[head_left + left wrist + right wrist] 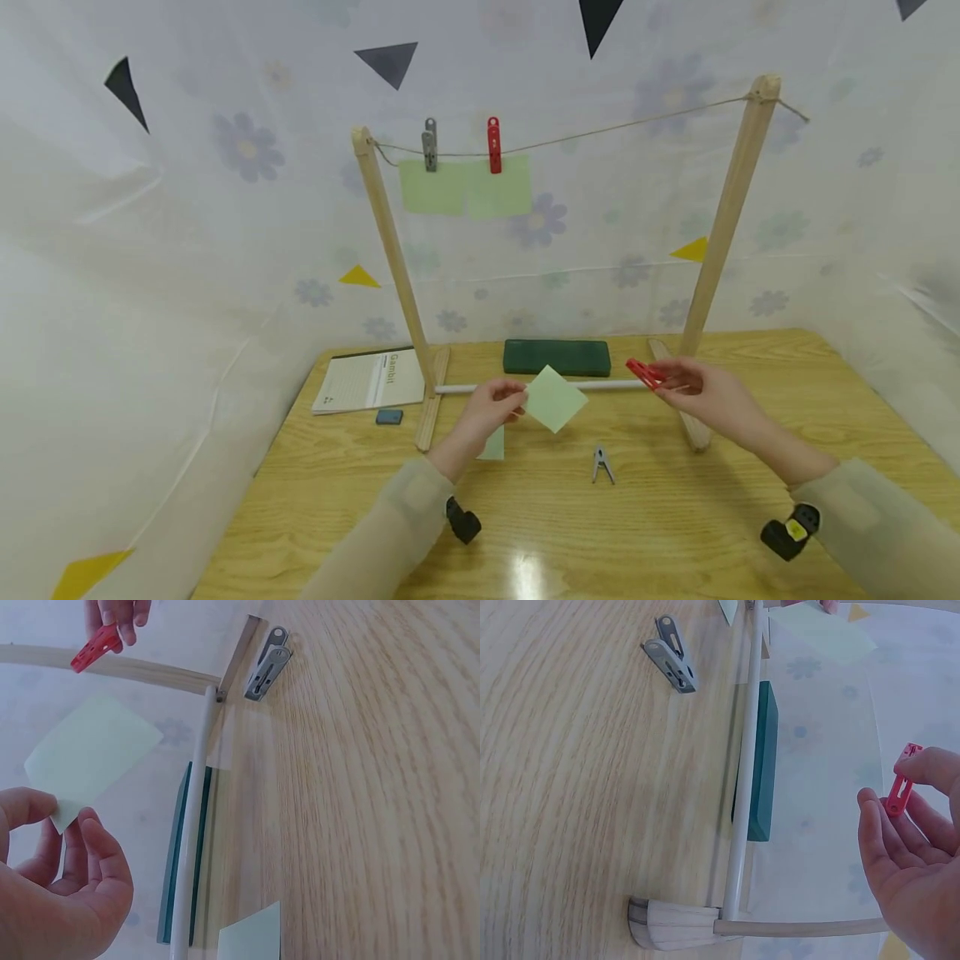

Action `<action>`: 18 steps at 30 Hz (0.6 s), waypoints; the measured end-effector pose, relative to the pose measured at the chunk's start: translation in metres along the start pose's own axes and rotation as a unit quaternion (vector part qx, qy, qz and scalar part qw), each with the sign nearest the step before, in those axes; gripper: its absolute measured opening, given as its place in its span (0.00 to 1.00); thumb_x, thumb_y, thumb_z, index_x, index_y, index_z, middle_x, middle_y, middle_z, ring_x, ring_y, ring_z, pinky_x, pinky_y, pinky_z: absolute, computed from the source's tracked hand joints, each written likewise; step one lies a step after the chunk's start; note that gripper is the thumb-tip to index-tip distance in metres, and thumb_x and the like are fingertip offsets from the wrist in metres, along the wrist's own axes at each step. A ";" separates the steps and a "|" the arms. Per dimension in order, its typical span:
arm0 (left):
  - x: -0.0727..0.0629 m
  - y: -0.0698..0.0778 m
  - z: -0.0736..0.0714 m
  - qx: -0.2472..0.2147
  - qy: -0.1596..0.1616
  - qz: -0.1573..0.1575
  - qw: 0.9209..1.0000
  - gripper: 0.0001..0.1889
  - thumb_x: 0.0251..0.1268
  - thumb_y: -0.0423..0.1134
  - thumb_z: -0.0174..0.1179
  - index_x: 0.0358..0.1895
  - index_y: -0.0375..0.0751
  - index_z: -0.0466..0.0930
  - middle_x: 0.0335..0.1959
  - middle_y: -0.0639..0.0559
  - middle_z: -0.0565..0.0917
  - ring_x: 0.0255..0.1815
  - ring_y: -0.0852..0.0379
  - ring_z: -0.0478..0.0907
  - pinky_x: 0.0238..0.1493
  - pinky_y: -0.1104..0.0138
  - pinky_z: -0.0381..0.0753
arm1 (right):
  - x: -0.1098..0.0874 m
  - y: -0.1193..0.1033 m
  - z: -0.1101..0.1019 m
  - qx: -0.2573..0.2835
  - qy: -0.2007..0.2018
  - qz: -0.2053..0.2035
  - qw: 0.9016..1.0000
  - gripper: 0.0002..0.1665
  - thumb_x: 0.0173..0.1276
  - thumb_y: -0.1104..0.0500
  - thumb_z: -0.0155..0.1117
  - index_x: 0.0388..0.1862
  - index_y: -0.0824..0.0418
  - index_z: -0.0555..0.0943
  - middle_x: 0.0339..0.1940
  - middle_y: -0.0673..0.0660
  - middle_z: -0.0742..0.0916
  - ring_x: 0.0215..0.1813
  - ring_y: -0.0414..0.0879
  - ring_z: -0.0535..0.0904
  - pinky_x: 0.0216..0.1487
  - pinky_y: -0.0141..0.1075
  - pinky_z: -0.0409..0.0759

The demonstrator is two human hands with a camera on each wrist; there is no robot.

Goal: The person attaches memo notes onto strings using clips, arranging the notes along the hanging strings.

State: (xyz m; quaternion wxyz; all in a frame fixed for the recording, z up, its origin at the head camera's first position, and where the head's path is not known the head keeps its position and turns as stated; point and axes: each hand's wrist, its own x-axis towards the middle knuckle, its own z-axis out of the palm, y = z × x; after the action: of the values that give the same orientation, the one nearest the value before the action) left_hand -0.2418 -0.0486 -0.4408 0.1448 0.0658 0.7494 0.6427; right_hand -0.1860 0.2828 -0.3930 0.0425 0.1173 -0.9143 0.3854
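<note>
My left hand [491, 410] pinches a pale green paper square [555, 400] by one corner, raised above the table. In the left wrist view the thumb and fingers meet at the tip of that paper [97, 750]. On the right, my right hand [708, 396] holds a red clothespin [645, 374] between thumb and fingers, apart from the paper. The right wrist view shows the red clothespin [905, 780] upright in the fingers. A grey clothespin [602, 465] lies on the table between the hands. Another green paper [492, 446] lies partly hidden behind my left hand.
A string [622, 127] spans two wooden posts. On it hang two green papers [433, 190], under a grey clothespin [430, 146] and a red one [494, 146]. A white rod [457, 389] joins the bases. Behind are a green case [557, 357], a notebook [367, 382] and a blue eraser-like block [389, 417].
</note>
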 end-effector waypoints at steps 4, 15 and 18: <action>0.000 0.002 0.002 -0.011 -0.001 -0.002 1.000 0.12 0.72 0.39 0.59 0.52 0.36 0.81 0.37 0.51 0.82 0.50 0.35 0.79 0.54 0.49 0.80 | 0.002 -0.004 -0.002 0.004 0.004 -0.004 1.000 0.26 0.69 0.59 0.67 0.63 0.66 0.76 0.47 0.65 0.87 0.40 0.27 0.80 0.37 0.29 0.82; 0.002 0.005 0.000 -0.031 0.014 -0.006 0.999 0.12 0.71 0.39 0.60 0.52 0.36 0.81 0.36 0.54 0.81 0.43 0.45 0.81 0.55 0.51 0.80 | 0.008 -0.013 -0.007 0.004 0.013 -0.009 1.000 0.27 0.71 0.58 0.65 0.66 0.66 0.75 0.48 0.66 0.86 0.39 0.25 0.79 0.39 0.28 0.82; 0.002 0.008 0.000 -0.036 0.010 -0.003 0.999 0.12 0.72 0.38 0.59 0.52 0.37 0.80 0.35 0.54 0.80 0.45 0.42 0.80 0.55 0.51 0.80 | 0.009 -0.015 -0.010 0.012 0.013 -0.014 1.000 0.26 0.72 0.57 0.64 0.66 0.65 0.75 0.51 0.67 0.86 0.40 0.24 0.78 0.39 0.29 0.82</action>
State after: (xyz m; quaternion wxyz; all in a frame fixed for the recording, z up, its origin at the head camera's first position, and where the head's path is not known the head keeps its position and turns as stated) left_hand -0.2446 -0.0470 -0.4335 0.1417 0.0520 0.7272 0.6696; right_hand -0.1911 0.2776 -0.3741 0.0587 0.1254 -0.9074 0.3968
